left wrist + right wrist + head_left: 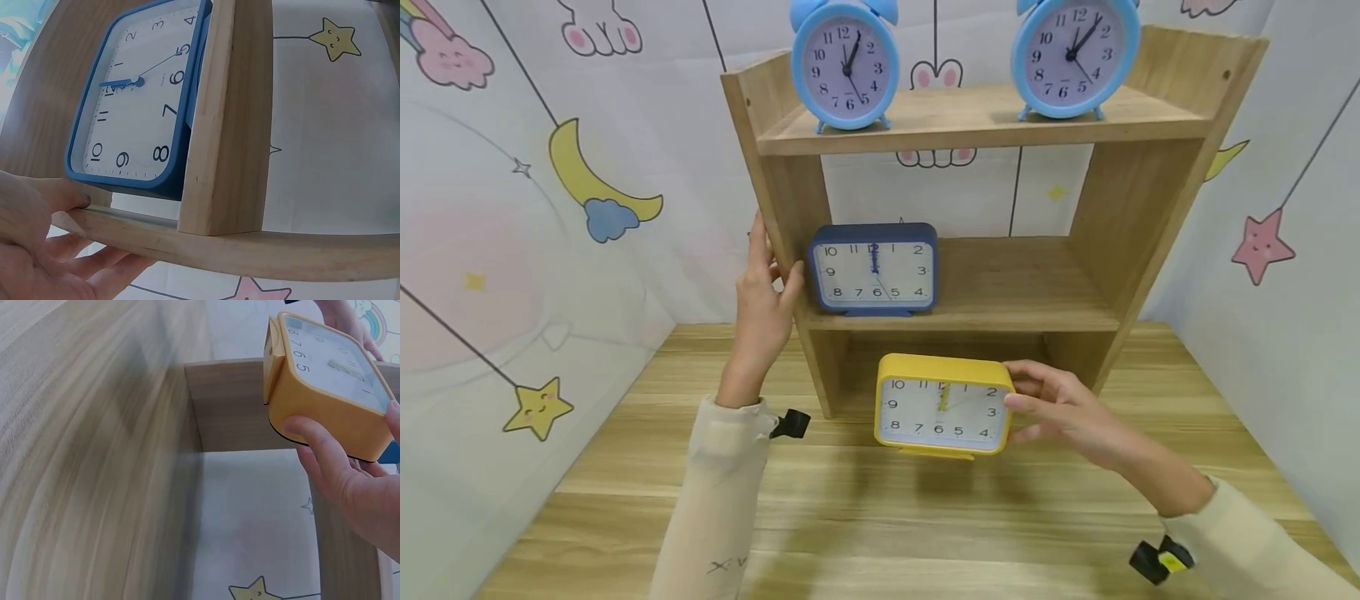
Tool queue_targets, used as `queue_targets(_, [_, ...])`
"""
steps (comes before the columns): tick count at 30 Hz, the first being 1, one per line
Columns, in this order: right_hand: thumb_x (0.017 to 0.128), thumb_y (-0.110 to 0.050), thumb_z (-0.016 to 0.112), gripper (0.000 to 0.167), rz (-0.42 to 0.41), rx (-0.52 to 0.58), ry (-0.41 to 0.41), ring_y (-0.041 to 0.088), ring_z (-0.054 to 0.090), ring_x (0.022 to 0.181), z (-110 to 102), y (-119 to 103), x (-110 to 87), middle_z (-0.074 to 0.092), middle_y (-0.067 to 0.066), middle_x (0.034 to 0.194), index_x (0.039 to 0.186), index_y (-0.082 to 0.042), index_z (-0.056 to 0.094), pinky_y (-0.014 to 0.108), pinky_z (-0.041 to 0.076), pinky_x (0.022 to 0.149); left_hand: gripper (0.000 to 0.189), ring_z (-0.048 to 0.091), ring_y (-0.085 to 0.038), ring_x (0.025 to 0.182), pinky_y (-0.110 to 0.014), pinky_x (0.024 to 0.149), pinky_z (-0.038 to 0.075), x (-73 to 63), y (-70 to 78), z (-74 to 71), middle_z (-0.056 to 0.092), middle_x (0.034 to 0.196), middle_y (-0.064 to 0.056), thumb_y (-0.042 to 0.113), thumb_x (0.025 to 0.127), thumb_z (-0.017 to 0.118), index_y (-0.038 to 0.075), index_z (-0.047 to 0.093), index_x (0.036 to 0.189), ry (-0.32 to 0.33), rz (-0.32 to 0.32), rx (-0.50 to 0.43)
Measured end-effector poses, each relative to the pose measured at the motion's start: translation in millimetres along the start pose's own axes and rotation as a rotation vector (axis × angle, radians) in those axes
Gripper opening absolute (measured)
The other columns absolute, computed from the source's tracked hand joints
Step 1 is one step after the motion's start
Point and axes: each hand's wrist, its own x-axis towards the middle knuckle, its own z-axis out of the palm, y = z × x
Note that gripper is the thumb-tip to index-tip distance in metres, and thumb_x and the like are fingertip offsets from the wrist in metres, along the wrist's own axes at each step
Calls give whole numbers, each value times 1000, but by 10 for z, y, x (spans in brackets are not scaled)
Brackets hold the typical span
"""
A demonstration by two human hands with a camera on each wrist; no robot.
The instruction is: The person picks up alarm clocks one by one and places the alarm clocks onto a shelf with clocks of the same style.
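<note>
My right hand [1067, 412] grips a yellow rectangular alarm clock [943, 404] by its right end, thumb at the front edge and fingers round the side and back. The clock hangs over the tabletop before the shelf's bottom compartment, its dial facing me and a shadow beneath it. With my left hand [763, 292] I hold the left side panel of the wooden shelf [775, 225], thumb on the inner side and fingers outside, as the left wrist view also shows. Close beside that thumb, a blue rectangular clock [874, 271] stands upright on the middle board.
Two round light-blue alarm clocks [846, 67] stand on the shelf's top board [955, 125]. The shelf rests on a wood-grain table [820, 517]. White cloth walls [647, 75] printed with stars, moons and rabbits enclose the back and sides.
</note>
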Motion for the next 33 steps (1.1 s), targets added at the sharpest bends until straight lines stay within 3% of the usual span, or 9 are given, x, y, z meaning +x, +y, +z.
queue_targets(13, [104,-3,51,35,-12,-54,19,28,63,114,-121,-142,-89,58,18,126,138,5,45,51,59,79,76,61,-42,115,-53,81,57,-2,-5,7,43,151,-19,3,101,52,26,12,161,-1,-9,0])
queue_targets(33, [104,-1,48,32,-47,-108,51,26,65,111,-257,-361,-180,62,12,124,136,0,49,51,59,78,76,61,-41,115,-52,81,58,7,-16,6,44,150,-19,3,100,53,25,14,161,5,0,14])
